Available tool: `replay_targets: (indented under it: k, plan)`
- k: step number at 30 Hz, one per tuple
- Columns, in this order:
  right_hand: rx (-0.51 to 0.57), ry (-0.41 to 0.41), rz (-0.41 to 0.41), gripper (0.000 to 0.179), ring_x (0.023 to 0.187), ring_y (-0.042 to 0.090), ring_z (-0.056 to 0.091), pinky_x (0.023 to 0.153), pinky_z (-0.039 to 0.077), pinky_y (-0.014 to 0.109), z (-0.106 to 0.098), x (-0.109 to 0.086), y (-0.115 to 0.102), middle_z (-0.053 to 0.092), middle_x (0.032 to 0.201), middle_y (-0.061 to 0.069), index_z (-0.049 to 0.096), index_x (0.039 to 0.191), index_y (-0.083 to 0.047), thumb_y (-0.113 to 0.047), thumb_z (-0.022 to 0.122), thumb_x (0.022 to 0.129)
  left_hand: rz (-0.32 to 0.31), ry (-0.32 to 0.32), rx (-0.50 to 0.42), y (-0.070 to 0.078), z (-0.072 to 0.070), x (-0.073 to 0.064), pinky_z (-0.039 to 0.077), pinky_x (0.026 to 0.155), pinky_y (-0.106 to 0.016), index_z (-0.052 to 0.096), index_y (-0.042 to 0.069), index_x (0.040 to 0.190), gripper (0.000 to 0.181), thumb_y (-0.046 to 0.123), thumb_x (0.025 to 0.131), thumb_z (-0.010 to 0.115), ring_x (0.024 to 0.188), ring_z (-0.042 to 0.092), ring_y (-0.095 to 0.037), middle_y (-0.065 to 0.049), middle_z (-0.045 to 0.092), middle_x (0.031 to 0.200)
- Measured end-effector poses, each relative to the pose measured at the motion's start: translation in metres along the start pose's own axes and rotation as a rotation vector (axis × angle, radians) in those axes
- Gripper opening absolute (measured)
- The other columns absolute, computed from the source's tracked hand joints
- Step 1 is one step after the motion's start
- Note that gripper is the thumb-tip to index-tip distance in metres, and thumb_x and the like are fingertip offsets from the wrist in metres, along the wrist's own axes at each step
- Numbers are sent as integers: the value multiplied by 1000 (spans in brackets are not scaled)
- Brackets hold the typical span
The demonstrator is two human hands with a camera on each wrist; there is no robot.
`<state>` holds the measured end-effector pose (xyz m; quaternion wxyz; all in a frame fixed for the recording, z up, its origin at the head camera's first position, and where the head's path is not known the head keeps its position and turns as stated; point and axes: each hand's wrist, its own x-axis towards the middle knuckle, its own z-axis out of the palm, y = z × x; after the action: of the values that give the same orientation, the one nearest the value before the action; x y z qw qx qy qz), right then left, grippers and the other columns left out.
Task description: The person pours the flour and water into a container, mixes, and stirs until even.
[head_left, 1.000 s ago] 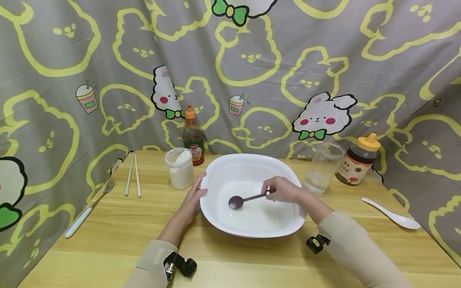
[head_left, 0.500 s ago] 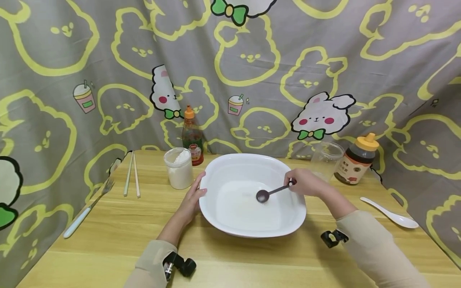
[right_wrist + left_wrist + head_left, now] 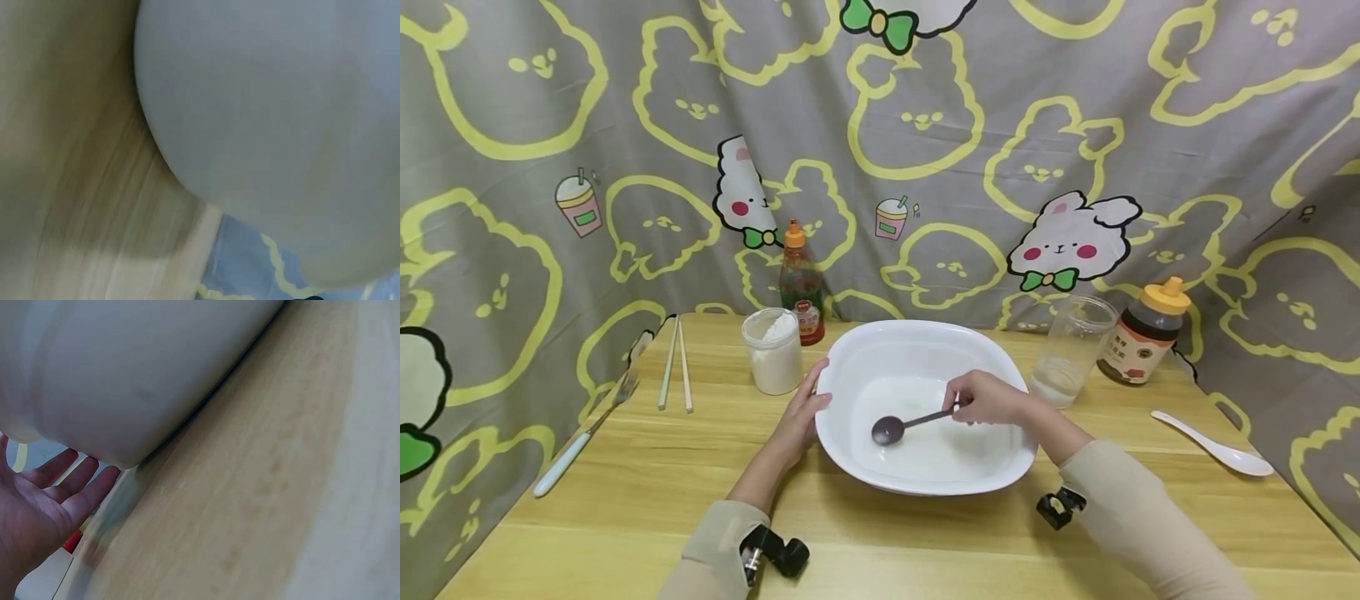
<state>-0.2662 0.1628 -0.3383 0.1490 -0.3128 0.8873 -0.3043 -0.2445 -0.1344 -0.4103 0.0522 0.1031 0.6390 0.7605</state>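
In the head view, a white bowl (image 3: 925,350) stands at mid-table with a white mixture in its bottom. Reaching in over the right rim, my right hand (image 3: 988,397) pinches the handle of a dark spoon (image 3: 888,431), whose round head sits in the white mixture, left of centre. My left hand (image 3: 797,417) rests against the bowl's left side, thumb and a finger at the rim. The left wrist view shows fairly straight fingers (image 3: 87,494) touching the outer wall. In the right wrist view the bowl (image 3: 262,112) hides the right hand.
Behind the bowl's left are a jar of white powder (image 3: 775,362) and an orange-capped sauce bottle (image 3: 802,292). Chopsticks (image 3: 686,367) and a fork (image 3: 572,450) lie left. To the right are a clear cup (image 3: 1063,358), a yellow-capped bottle (image 3: 1142,337) and a white spoon (image 3: 1217,446).
The right hand swept the dark spoon rightward across the bowl, then back left to about where it was a second ago. The left hand and the bowl stay put.
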Motion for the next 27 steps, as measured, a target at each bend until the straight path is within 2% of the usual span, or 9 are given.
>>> replay_targets:
  k: [4,7,11,15,17,20,23,27]
  plan:
    - [-69,-61,-27,11,49,9,44,46,37,21,-9,-17,-1,49,54,-3,61,75,-8,3,59,72,0,-4,2,0,0,0,44,75,-45,23,28,135,54,21,85,43,106,40,-39,-3,18,139]
    - [-133,-56,-3,15,51,10,43,47,36,22,-23,-30,0,48,56,-4,60,71,-10,4,58,70,-7,-4,-1,1,0,0,44,75,-45,23,28,135,54,21,85,43,106,40,-38,-2,18,139]
    - [-252,37,57,14,54,12,41,47,36,24,-40,-35,1,47,57,-2,59,69,-7,6,55,67,-9,-7,-8,2,0,-1,44,75,-45,22,28,136,55,20,86,42,107,40,-38,-3,16,140]
    - [-305,130,117,13,57,14,42,50,36,26,-42,-23,4,48,60,-1,59,70,-8,5,55,68,-7,-6,-18,2,-1,0,44,75,-46,21,28,136,55,19,86,42,106,40,-38,-4,16,140]
    - [-249,151,130,12,56,14,44,50,37,26,-36,-14,6,49,59,0,60,71,-7,4,56,70,-6,-9,-25,2,-1,0,43,76,-47,21,28,136,55,19,86,43,108,39,-39,-3,16,140]
    - [-131,142,90,9,52,14,46,48,38,26,-24,-3,8,51,56,1,60,75,-3,4,56,71,-3,-9,-23,2,-1,0,41,79,-47,22,28,136,55,20,86,43,109,37,-39,-2,16,140]
    - [0,79,46,7,49,14,47,45,39,25,-11,2,8,52,54,4,60,78,-1,3,57,74,3,-13,-9,1,-1,0,41,80,-46,23,28,136,54,20,86,43,111,36,-38,-2,16,140]
    - [50,-38,-15,8,48,12,45,44,38,23,-4,-3,4,51,53,3,60,77,-3,3,57,74,7,-11,9,1,-1,0,41,80,-44,23,28,135,54,21,86,43,110,37,-37,-2,17,139]
